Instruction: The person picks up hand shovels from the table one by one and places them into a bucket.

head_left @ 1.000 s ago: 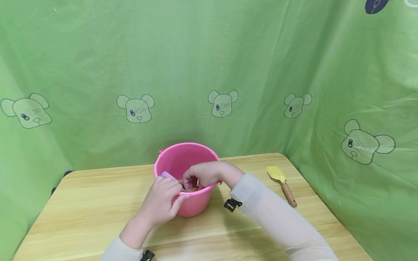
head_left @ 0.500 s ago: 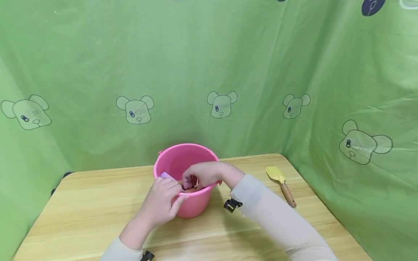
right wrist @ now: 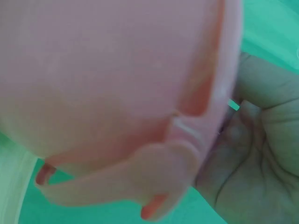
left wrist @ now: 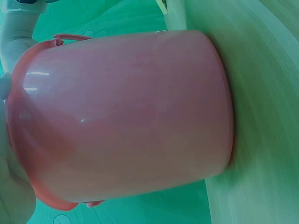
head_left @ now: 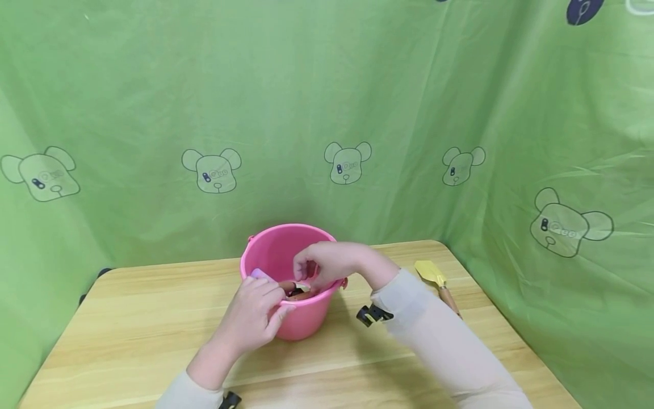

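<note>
A pink bucket stands upright on the wooden table. My left hand grips its near left rim, thumb outside and fingers over the edge. A purple piece shows just beyond those fingers inside the bucket. Wooden handles lie low in the bucket near the front wall; their other ends are hidden. My right hand hovers over the right part of the mouth, its fingers loosely bent and nothing seen between them. In the right wrist view the palm is behind the rim, beside the bucket's handle joint.
A small yellow shovel with a wooden grip lies on the table at the right, partly covered by my right sleeve. Green curtains with printed bear heads hang behind and at both sides.
My right hand has risen a little out of the bucket and shifted right, uncovering the wooden handles. The left hand stays on the rim, and the bucket has hardly moved.
</note>
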The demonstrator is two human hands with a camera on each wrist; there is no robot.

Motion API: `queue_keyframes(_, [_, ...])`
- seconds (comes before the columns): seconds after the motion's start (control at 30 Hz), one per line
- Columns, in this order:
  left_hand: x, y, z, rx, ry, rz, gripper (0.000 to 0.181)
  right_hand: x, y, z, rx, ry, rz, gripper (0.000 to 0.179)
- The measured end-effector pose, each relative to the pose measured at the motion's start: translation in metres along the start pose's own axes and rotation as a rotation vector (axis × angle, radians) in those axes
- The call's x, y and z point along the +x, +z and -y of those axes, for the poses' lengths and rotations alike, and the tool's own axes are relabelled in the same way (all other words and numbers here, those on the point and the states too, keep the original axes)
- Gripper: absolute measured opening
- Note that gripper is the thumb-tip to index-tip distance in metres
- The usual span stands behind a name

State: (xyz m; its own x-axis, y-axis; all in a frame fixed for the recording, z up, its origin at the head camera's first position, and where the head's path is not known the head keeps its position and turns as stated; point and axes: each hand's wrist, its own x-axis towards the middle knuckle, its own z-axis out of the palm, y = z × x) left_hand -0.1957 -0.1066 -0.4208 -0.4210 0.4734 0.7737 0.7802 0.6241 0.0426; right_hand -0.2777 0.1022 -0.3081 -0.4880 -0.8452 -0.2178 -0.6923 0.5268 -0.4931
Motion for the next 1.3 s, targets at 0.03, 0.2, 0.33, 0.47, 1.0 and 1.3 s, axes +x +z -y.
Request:
queue_keyframes(0.03, [0.000,0.000,0.000,0.000,0.003,-0.003,0.037,-0.002,-0.001,0.000,0.005,-0.005,-0.006,0.021])
queue_keyframes(0.2, [0.001,0.000,0.000,0.002,0.004,-0.004,0.037,-0.014,-0.006,0.000,0.073,0.007,-0.025,0.020])
queue_keyframes(0.33, [0.001,-0.001,-0.001,0.003,-0.012,0.007,0.041,-0.024,-0.009,-0.002,0.145,0.029,-0.034,0.019])
queue_keyframes(0.47, [0.001,-0.002,-0.001,0.004,-0.022,0.016,0.043,-0.032,-0.011,-0.003,0.116,0.005,-0.065,0.021])
queue_keyframes(1.0, [0.002,-0.001,0.000,0.005,0.006,-0.011,0.037,-0.076,-0.020,-0.019,0.021,0.028,-0.185,0.016])
queue_keyframes(1.3, [0.001,0.001,0.002,0.010,0.008,0.000,0.037,-0.105,-0.022,-0.032,-0.001,0.063,-0.238,0.014])
